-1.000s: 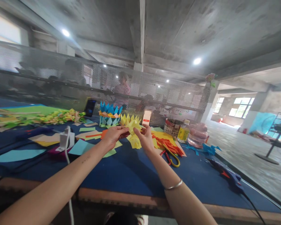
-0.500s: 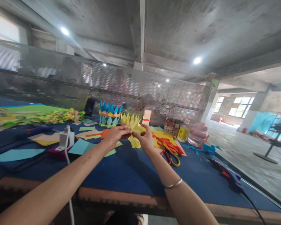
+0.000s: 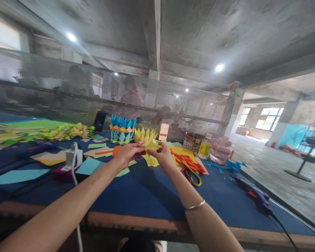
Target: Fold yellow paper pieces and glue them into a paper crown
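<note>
A folded piece of yellow paper (image 3: 151,144) is pinched between my two hands above the blue table. My left hand (image 3: 130,153) grips its left side with thumb and fingertips. On the other side my right hand (image 3: 162,154) holds it, thumb in front and fingers behind. Just below lies more folded yellow paper (image 3: 151,161), partly hidden by my hands. Behind them stand a spiky yellow paper ring (image 3: 144,133) and a taller blue, orange and green one (image 3: 123,128).
Scissors (image 3: 195,175) lie right of my hands beside orange paper strips (image 3: 190,161). Farther right are a yellow-labelled bottle (image 3: 205,147), a pink container (image 3: 221,151) and a glue gun (image 3: 254,194). A white plug (image 3: 74,157) with a cable stands left. A perforated screen (image 3: 194,105) closes the back.
The yellow paper has been turned and tilted between my hands, its point now lower and flatter. Both hands keep hold and stay nearly in place. The person behind the screen has shifted left.
</note>
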The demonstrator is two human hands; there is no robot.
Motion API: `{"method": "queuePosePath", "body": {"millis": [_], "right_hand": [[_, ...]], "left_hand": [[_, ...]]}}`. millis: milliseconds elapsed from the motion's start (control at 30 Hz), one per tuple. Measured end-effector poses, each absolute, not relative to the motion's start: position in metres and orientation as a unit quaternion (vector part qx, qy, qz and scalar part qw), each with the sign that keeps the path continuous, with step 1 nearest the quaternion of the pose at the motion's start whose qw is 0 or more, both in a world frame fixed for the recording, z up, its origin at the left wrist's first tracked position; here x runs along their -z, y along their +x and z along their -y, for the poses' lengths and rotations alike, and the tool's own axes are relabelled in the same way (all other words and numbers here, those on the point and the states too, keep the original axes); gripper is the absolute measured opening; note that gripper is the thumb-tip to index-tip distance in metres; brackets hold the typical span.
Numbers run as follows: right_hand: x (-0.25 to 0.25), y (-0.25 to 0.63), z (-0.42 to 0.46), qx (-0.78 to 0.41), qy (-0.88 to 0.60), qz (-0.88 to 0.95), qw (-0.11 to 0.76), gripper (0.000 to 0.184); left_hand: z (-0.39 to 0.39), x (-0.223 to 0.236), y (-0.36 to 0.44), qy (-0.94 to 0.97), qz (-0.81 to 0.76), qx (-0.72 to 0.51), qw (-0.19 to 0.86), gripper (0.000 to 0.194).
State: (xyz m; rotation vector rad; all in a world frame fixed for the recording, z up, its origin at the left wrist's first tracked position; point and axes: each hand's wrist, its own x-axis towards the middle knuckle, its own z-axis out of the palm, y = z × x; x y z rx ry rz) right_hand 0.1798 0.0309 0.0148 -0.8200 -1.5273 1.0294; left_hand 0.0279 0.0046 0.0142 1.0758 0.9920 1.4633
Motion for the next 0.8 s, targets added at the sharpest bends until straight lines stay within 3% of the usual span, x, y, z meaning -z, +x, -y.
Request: {"method": "queuePosePath", "body": {"millis": [233, 500, 800], "right_hand": [[-0.0226, 0.184, -0.0272, -0.402, -0.359, 0.621, 0.569, 0.036], [-0.0218, 0.1885, -0.0328, -0.536, -0.353, 0.575, 0.508, 0.041], [-0.0215, 0.1893, -0.0306, -0.561, -0.349, 0.576, 0.481, 0.045]], "left_hand": [[-0.0104, -0.0129, 0.0211, 0.442, -0.467, -0.642, 0.417, 0.026], [-0.0111, -0.0107, 0.022, 0.477, -0.469, -0.633, 0.391, 0.02], [-0.0071, -0.0131, 0.0249, 0.476, -0.463, -0.621, 0.416, 0.02]]}}
